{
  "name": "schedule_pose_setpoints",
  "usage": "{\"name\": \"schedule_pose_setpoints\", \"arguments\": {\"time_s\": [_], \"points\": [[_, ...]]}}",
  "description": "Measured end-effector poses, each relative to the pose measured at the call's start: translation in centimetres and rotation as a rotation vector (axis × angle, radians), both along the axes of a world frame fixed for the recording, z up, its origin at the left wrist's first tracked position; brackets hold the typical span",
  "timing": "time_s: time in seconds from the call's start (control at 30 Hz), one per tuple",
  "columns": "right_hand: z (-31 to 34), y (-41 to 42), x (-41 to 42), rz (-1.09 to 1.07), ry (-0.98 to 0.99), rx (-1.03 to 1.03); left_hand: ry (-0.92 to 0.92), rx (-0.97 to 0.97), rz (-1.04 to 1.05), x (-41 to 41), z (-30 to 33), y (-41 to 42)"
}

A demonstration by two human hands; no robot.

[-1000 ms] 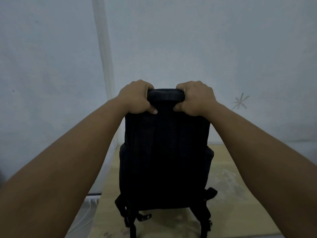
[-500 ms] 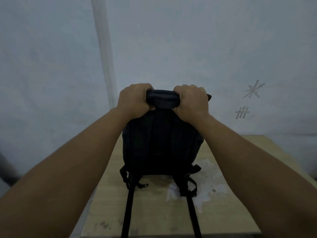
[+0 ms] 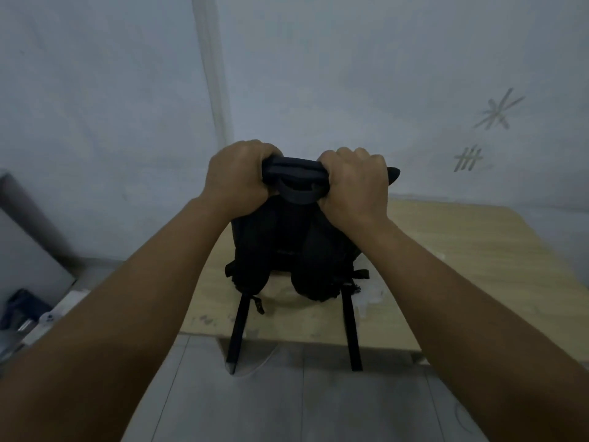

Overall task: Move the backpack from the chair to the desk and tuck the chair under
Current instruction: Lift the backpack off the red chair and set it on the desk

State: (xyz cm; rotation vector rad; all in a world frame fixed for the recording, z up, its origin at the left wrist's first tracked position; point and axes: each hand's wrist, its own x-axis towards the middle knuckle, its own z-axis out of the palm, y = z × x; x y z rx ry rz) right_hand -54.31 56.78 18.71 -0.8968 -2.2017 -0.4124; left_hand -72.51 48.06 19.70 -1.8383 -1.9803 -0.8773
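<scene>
A black backpack (image 3: 294, 247) stands upright on the light wooden desk (image 3: 462, 269), close to the wall. My left hand (image 3: 237, 177) and my right hand (image 3: 353, 186) both grip its top edge, either side of the carry loop. Two black straps hang from the pack over the desk's front edge. The chair is out of sight.
The pale wall (image 3: 318, 74) rises right behind the desk, with pencil marks at the right. A grey panel (image 3: 28, 256) leans on the wall at the left, with dark and white clutter (image 3: 35, 314) on the tiled floor (image 3: 287, 403) below it.
The backpack has come down onto the desk and sits lower in view. My view has tilted down, so the desk's front edge and the floor now show.
</scene>
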Motion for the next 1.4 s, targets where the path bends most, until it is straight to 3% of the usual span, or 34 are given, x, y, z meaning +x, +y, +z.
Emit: {"name": "schedule_pose_setpoints", "arguments": {"time_s": [0.37, 0.63, 0.97, 1.1, 1.17, 1.27, 1.33, 1.4], "points": [[-6.1, -11.6, 4.0, -0.013, -0.018, -0.097, 0.041, -0.031, -0.072, 2.8, -6.2, -9.8], [-13.1, -19.2, 6.7, -0.083, -0.038, -0.177, 0.07, -0.193, -0.134, 5.2, -11.9, -16.5], [-17.2, -24.1, 8.5, -0.047, -0.259, -0.347, -0.024, -0.152, -0.129, 6.9, -18.3, -21.3], [-17.2, -23.9, 10.1, 0.15, -0.542, -0.693, 0.008, -0.164, -0.136, 6.8, -20.1, -22.1], [-16.5, -23.0, 10.4, 0.173, -0.409, -0.804, 0.015, -0.157, -0.134, 6.9, -20.8, -22.3], [-15.9, -19.6, 10.1, -0.168, -0.131, -0.762, 0.024, -0.139, -0.133, 7.2, -21.1, -22.1], [-15.9, -16.4, 9.8, -0.345, -0.041, -0.981, 0.051, -0.19, -0.169, 7.2, -20.5, -21.8], [-16.5, -13.2, 9.5, -0.364, 0.068, -1.237, 0.095, -0.363, -0.241, 6.6, -20.1, -21.4]]}}
